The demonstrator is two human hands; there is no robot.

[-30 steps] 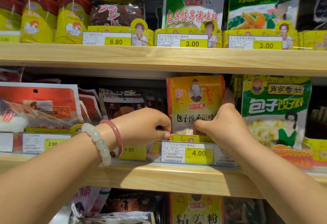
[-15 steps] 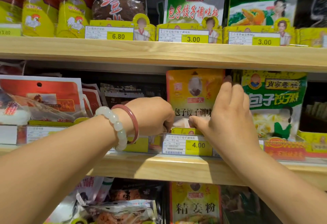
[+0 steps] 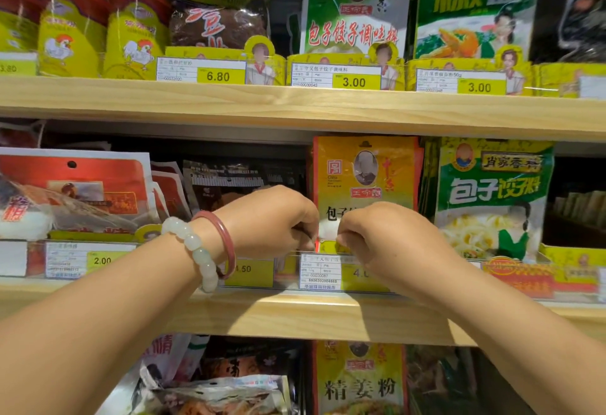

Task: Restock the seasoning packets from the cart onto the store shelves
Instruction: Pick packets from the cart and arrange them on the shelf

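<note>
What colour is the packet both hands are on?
Yellow with red edges, seen in the head view: the packet.

The shelves [image 3: 295, 106] were pale wood with a matt, grained face. The yellow seasoning packet [image 3: 364, 172] was glossy plastic film, as was the green packet [image 3: 495, 191] beside it. Price labels [image 3: 200, 70] looked like printed paper behind a clear plastic strip. A smooth, milky bead bracelet [image 3: 193, 244] and a polished reddish bangle [image 3: 223, 237] gleamed.
</note>
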